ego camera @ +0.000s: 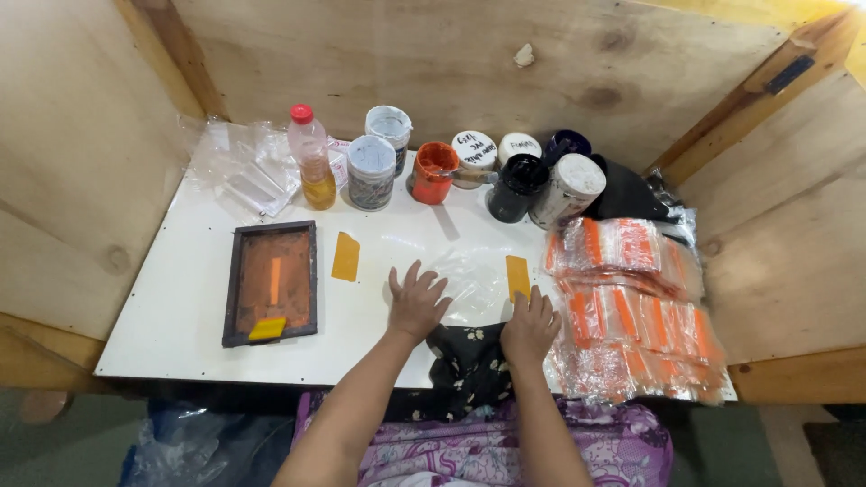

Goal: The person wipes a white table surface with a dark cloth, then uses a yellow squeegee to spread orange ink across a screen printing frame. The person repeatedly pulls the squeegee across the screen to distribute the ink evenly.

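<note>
Head view: left hand [418, 302] flat on a clear plastic bag [469, 281], fingers spread and released, grasping nothing. Right hand [530, 323] pressed at the bag's right edge, fingers loosely curled, touching the lower end of a yellow-orange strip [517, 275]; no firm pinch visible. Bag lying on the white tabletop [180, 307], at the near middle, just ahead of a dark floral cloth [467, 361].

Best handled, by judgement, with steady downward pressure from both palms so the slick film neither creeps nor wrinkles, and the strip kept square to the bag's edge.

Around: framed printing screen [271, 281] well to the left, a small yellow squeegee [267, 328] on its near edge; a second yellow-orange strip [345, 256] between screen and bag. Ink jars [434, 171] and an oil bottle [312, 158] along the back. Stack of orange-printed bags [631, 307] crowding the right hand's side.
</note>
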